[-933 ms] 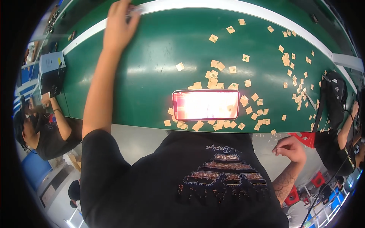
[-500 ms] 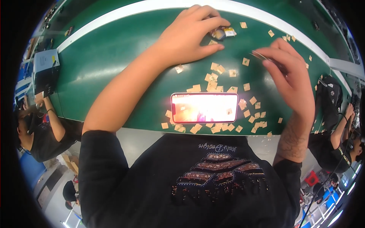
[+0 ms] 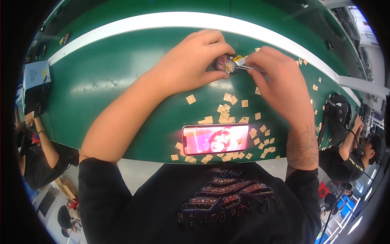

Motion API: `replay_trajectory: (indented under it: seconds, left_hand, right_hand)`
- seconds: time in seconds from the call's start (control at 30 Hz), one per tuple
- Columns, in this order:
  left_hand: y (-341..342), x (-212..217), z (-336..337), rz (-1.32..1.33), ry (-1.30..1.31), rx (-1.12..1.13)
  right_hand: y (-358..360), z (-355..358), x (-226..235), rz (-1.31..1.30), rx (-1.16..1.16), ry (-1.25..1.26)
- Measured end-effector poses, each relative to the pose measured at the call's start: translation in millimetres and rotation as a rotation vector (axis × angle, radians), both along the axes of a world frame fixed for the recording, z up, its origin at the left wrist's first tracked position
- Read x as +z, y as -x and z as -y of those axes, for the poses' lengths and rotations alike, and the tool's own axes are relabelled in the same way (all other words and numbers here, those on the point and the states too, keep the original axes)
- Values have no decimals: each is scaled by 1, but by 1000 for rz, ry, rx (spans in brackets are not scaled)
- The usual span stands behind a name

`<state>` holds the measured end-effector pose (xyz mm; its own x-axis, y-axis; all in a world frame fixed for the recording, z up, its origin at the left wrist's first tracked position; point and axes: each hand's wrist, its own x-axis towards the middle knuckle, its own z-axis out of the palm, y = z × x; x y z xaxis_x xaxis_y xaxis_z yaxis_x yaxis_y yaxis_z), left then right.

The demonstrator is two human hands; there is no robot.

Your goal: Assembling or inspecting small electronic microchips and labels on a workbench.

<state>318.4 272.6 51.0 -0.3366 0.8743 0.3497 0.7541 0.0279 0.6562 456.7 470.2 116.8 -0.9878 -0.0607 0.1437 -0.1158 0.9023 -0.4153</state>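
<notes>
My left hand (image 3: 199, 59) is closed around the edge of a small electronic device (image 3: 222, 62), its thumb and fingers on either side. A reddish circuit board shows inside the device. A small silver battery with yellow tape (image 3: 239, 60) sticks out at its right side. In my right hand (image 3: 276, 75) is a pair of metal tweezers (image 3: 246, 67), pinched between thumb and fingers. The tweezers' tips reach the device beside a small tan square (image 3: 230, 66). Whether the tips grip that square is too small to tell.
Many tan paper squares (image 3: 224, 109) lie scattered over the green table (image 3: 101, 105). A phone (image 3: 215, 139) playing a video lies near the front edge. A grey-black box (image 3: 37, 85) stands at left, a black bag (image 3: 340, 112) at right. Other people work at both sides.
My right hand has moved left, bringing the tweezers' tips to the device. My left hand still holds the device, whose reddish board now shows more. The whole view has shifted.
</notes>
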Motion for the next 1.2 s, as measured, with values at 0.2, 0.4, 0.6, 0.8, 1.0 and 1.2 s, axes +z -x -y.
replay_trajectory:
  seconds: [0.2,0.4,0.6,0.8,1.0,1.2]
  left_hand:
    - [-1,0,2,-37,4,30]
    - [-3,1,1,-56,9,49]
    - [-2,1,0,-104,-11,54]
    - [2,3,3,58,-17,9]
    - [3,12,2,39,65,1]
    - [0,11,3,46,64,14]
  right_hand:
    - [7,10,-1,10,1,-123]
    - [5,-5,-35,12,-19,394]
    - [8,-28,-59,-59,16,763]
    - [6,-16,-34,-74,21,350]
    - [3,-31,-46,-60,162,326]
    - [4,-12,-42,-97,136,366]
